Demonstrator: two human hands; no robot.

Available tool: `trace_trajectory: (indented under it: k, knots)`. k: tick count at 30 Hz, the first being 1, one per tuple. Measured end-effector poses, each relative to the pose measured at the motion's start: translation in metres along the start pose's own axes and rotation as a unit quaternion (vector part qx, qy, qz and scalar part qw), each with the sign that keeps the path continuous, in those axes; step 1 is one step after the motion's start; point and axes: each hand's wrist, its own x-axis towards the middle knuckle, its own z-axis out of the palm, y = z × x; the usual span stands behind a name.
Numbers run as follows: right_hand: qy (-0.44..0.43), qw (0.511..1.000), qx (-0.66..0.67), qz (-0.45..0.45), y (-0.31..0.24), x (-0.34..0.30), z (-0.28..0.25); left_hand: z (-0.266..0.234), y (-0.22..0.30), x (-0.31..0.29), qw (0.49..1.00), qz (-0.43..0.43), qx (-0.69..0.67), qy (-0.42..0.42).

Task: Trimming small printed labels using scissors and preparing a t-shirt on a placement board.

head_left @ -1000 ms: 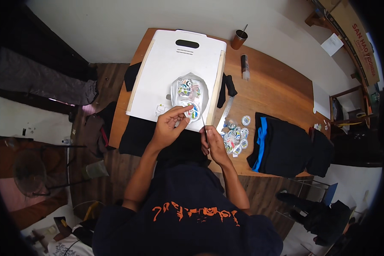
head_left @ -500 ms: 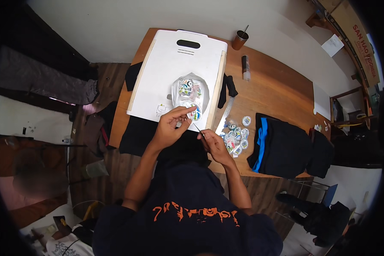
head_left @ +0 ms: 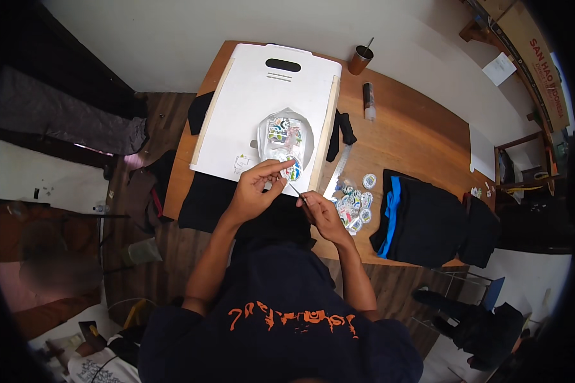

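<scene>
Above the near edge of a white board (head_left: 230,127), my left hand (head_left: 255,187) pinches a round, colourful printed sticker (head_left: 293,172) between thumb and fingers. From the right, my right hand (head_left: 322,214) grips a thin, pointed metal tool (head_left: 294,188), its tip close to the sticker's lower edge. The tool's kind is hard to make out. Just beyond the sticker, an opened clear plastic bag (head_left: 308,143) lies on the board with more printed pieces (head_left: 281,129) in it. To the right of my right hand is a pile of round stickers (head_left: 351,207).
On the wooden table (head_left: 415,140) are a single round sticker (head_left: 368,180), a metal ruler (head_left: 340,167), a tube-shaped bottle (head_left: 368,102) and a brown cup (head_left: 360,60). Folded black clothes (head_left: 428,220) with a blue strip lie at the right edge. Black cloth (head_left: 204,204) hangs at the front.
Both hands keep almost the same place and grip. The sticker and the pointed tool show hardly any movement.
</scene>
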Motion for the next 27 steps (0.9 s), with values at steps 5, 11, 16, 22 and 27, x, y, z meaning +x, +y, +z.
trace_trajectory:
  k: [5,11,16,22,27]
  knots:
    - [0.007,1.0,0.002,0.005,-0.0009,0.0003,0.0016,-0.0007,-0.0033,-0.0015,1.0,-0.001,-0.004,0.002]
    - [0.008,1.0,-0.002,0.003,-0.0012,-0.0006,0.0012,-0.0017,-0.0041,0.0004,1.0,0.003,-0.002,0.0]
    - [0.007,1.0,-0.001,-0.003,-0.0009,0.0002,0.0023,-0.0023,-0.0008,-0.0008,1.0,0.004,0.006,-0.006]
    - [0.011,1.0,-0.007,0.001,0.0003,0.0017,0.0008,-0.0028,-0.0042,0.0013,1.0,-0.002,0.004,-0.006]
    - [0.01,1.0,-0.006,-0.003,-0.0011,0.0073,-0.0037,-0.0046,-0.0046,0.0075,1.0,0.004,0.002,-0.013]
